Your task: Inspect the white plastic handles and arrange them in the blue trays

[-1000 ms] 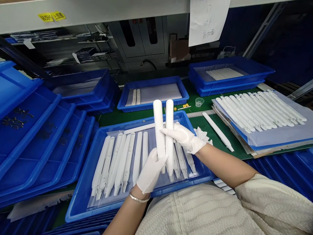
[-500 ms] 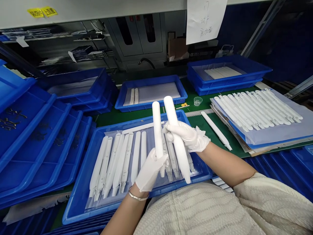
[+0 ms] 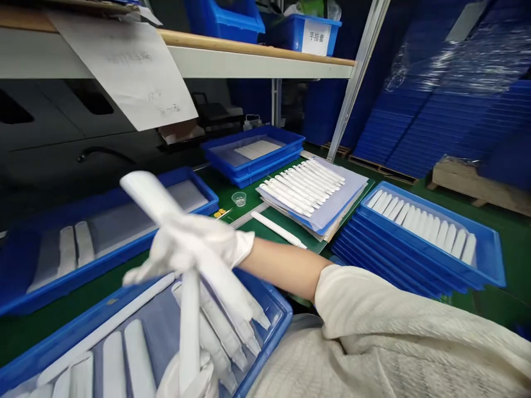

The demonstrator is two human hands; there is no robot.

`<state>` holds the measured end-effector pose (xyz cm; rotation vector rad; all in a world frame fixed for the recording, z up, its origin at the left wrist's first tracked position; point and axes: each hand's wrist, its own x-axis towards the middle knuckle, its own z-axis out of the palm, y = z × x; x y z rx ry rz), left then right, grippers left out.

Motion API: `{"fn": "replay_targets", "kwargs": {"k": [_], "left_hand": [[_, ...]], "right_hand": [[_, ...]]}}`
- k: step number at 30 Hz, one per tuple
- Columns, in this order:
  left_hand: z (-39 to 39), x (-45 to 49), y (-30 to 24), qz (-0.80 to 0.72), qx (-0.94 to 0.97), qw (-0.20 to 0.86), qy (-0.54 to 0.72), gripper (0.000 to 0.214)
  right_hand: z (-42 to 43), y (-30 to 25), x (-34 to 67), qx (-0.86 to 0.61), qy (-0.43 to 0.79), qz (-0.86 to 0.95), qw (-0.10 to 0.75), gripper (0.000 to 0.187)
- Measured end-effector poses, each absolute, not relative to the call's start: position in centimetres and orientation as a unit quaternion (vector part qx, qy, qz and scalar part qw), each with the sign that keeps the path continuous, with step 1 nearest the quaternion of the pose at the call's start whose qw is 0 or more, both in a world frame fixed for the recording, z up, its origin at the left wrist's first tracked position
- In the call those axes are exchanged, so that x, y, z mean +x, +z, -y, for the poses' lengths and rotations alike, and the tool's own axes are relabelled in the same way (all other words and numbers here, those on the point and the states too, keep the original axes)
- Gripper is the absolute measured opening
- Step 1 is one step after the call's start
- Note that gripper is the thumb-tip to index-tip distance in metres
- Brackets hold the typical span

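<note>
My right hand (image 3: 213, 235), in a white glove, is closed around a wide, long white plastic piece (image 3: 145, 193) with a tapered lower end. Motion blurs the fingers somewhat. Below it, at the bottom edge, my gloved left hand (image 3: 169, 381) grips a narrower white plastic piece (image 3: 189, 331), held upright; its top meets the right-hand piece in the picture, but I cannot tell whether they touch. Both hands are over a blue tray (image 3: 280, 319), where more long white pieces (image 3: 114, 365) lie side by side and one (image 3: 108, 326) lies along the far side.
A second blue tray (image 3: 136, 249) with two white pieces stands behind. On the green table are a clear cup (image 3: 239, 199), a single white piece (image 3: 277, 228) and a sheet-covered stack with rows of pieces (image 3: 305, 185). Stacked blue trays (image 3: 493, 249) stand at right, a shelf (image 3: 257, 69) above.
The view has swung to the right, bringing the filled tray stack at right into sight. Both hands keep hold of their white pieces; the left hand now sits at the bottom edge.
</note>
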<state>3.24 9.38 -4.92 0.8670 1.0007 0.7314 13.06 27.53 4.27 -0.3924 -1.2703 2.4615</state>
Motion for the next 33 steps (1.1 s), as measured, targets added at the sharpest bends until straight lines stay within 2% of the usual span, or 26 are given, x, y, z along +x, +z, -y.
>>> {"fn": "replay_targets", "kwargs": {"k": [1,2,5,7,12,17,23,28,33], "left_hand": [[-8.6,3.1,-5.0,-0.461,0.383,0.725,0.339,0.058],[-7.7,2.9,-5.0,-0.474,0.37,0.718,0.351,0.055],[-4.9,2.7,-4.7,-0.509,0.343,0.679,0.404,0.045],[-4.1,2.6,-4.4,-0.507,0.355,0.659,0.427,0.04],[-5.0,2.3,-4.4,-0.497,0.363,0.641,0.459,0.034],[-6.1,2.7,-4.3,-0.5,0.293,0.618,0.532,0.035],[-6.5,2.9,-4.0,-0.471,0.248,0.644,0.549,0.042],[-6.3,2.8,-4.5,-0.454,0.249,0.672,0.529,0.052],[-6.3,2.8,-4.5,-0.451,0.26,0.686,0.509,0.062]], "right_hand": [[-28.5,4.9,14.4,-0.125,0.889,0.405,0.171,0.045],[-29.4,5.3,15.9,-0.114,0.892,0.38,0.216,0.04],[-30.8,5.0,19.7,-0.112,0.829,0.319,0.446,0.04],[-30.9,4.2,20.8,-0.119,0.805,0.298,0.498,0.039],[-27.3,1.9,19.5,-0.257,0.814,0.371,0.366,0.034],[-23.2,-0.2,16.6,-0.262,0.81,0.443,0.282,0.043],[-21.8,-0.8,14.7,-0.266,0.823,0.446,0.23,0.037],[-21.6,-1.1,14.1,-0.263,0.814,0.482,0.187,0.042],[-21.3,-1.4,14.1,-0.27,0.798,0.508,0.179,0.042]]}}
